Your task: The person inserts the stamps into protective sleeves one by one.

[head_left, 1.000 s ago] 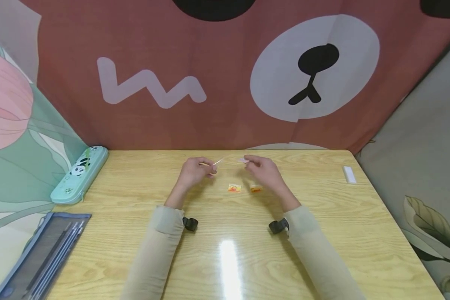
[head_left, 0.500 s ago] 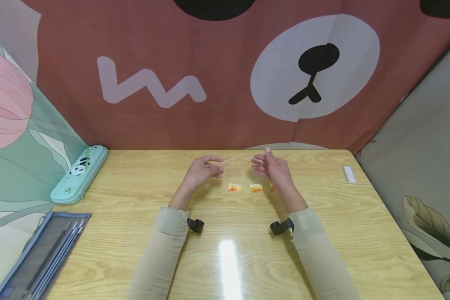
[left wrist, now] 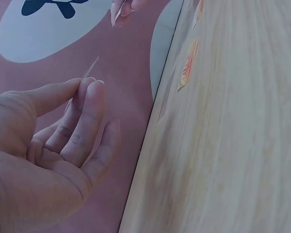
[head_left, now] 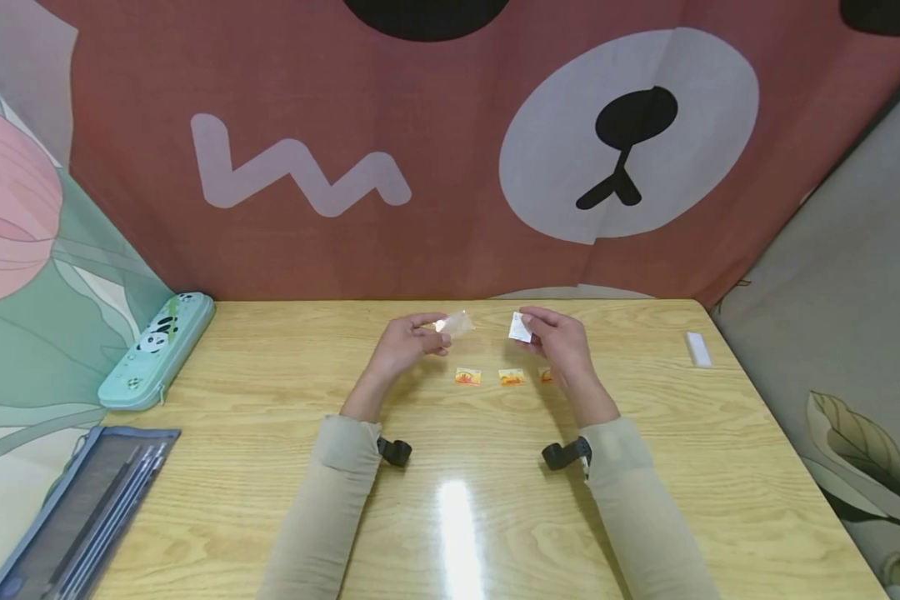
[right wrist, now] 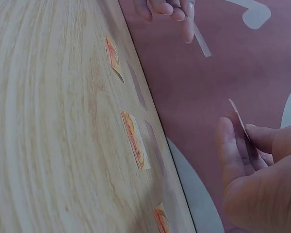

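My left hand is raised over the back of the table and pinches a small clear film piece between thumb and fingers. In the left wrist view the film shows as a thin edge above the fingertips. Across from it, my right hand pinches a small white paper piece. The right wrist view has this paper nearly edge-on. Below the hands lie an orange-and-yellow printed slip, a second slip and a third slip, which my right hand partly covers.
On the left are a mint panda pencil case and a mesh pouch with several pencil-like sticks. A white block lies at the far right of the wooden table. A red-brown printed cloth hangs behind.
The right hand has moved right and turned, so its white paper now faces the head camera. The left hand has shifted slightly right with the film turned flatter. The third slip has come into view.
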Available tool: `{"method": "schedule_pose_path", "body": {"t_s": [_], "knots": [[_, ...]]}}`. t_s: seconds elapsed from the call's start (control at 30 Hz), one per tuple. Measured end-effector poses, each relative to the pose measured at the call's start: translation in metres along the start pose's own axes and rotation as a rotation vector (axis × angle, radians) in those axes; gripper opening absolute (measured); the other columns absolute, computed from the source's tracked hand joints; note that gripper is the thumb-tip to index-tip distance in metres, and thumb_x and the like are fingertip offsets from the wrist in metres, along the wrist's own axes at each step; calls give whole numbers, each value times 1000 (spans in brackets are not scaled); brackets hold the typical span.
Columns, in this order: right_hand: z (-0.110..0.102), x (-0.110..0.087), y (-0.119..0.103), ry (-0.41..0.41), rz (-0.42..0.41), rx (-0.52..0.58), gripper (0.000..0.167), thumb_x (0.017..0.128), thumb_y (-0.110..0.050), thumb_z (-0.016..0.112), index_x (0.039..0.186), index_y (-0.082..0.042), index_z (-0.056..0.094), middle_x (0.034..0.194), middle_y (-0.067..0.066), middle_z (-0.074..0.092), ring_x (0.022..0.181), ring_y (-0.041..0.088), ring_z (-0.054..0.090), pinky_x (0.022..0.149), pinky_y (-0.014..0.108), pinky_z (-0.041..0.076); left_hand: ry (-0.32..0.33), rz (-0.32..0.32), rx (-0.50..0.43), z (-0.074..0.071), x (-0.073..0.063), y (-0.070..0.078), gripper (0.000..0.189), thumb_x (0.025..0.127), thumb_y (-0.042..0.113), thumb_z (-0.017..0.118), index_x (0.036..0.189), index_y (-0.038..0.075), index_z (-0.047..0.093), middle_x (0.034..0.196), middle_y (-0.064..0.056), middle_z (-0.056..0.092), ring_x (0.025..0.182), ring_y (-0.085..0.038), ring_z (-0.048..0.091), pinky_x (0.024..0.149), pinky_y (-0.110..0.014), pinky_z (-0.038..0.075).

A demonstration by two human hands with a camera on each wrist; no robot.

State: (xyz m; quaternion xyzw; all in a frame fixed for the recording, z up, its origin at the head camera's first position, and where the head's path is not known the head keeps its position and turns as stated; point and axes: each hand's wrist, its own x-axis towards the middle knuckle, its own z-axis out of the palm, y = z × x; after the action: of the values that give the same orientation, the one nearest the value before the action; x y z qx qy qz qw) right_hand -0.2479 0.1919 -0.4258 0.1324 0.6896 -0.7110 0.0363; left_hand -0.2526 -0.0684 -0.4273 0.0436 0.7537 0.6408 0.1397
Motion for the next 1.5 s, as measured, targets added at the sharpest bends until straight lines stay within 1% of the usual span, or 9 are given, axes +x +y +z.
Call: {"method": "schedule_pose_path", "body": {"t_s": [0.23,0.47,0.6,0.7,0.87,1.0,1.17,1.37,1.5], "knots": [[-5,3,2,26,28,49,32,102,-15,62,129,1,61,97,1,67,74,7,68,85,28,63,7,10,-65,3,2,0,29,96,6,67,124,-1,66,110,-25,73,83,-22,74,98,-50,59],[-11,1,2,-30,49,225,18,104,-13,57,120,-4,58,99,3,61,74,7,62,78,19,62,13,-27,-73,6,2,-3,26,103,11,59,124,-1,69,119,-30,66,106,-41,67,98,-47,59],[-15,2,4,-67,67,314,8,104,-12,58,111,-8,59,103,3,61,77,9,63,82,20,62,29,-42,-75,6,1,-3,26,103,13,59,122,-2,69,116,-25,68,107,-39,67,98,-45,59],[-16,2,6,-86,74,318,6,103,-14,61,108,-11,62,100,1,61,77,9,63,78,19,61,39,-44,-81,6,1,-3,26,103,13,59,121,-3,70,113,-21,71,104,-35,70,99,-45,59],[-17,2,6,-97,79,294,7,101,-17,63,107,-12,63,81,-3,63,67,5,59,56,13,50,53,-36,-103,6,2,-3,26,100,12,64,120,-2,72,109,-18,76,88,-18,76,98,-44,59],[-17,1,6,-105,100,340,6,101,-11,62,106,-9,62,76,0,68,67,7,66,61,15,58,56,-33,-136,7,3,-3,26,99,10,65,122,-1,72,111,-18,76,86,-17,77,97,-45,59],[-19,1,7,-107,123,379,8,101,-6,60,110,-8,60,81,1,72,71,10,73,71,19,63,53,-45,-160,9,5,-2,27,99,9,64,124,2,72,114,-17,75,92,-24,78,95,-43,60],[-20,-2,9,-136,121,325,18,103,-10,59,121,-9,58,87,-1,74,74,10,75,77,22,63,51,-66,-191,10,5,-2,28,100,11,65,126,2,70,115,-19,75,80,-14,77,94,-43,61],[-21,-5,10,-165,95,282,14,102,-14,62,115,-10,64,83,-2,75,74,9,73,78,22,63,48,-64,-189,10,5,-3,29,100,15,65,124,0,70,109,-16,76,76,-12,76,96,-46,60]]}}
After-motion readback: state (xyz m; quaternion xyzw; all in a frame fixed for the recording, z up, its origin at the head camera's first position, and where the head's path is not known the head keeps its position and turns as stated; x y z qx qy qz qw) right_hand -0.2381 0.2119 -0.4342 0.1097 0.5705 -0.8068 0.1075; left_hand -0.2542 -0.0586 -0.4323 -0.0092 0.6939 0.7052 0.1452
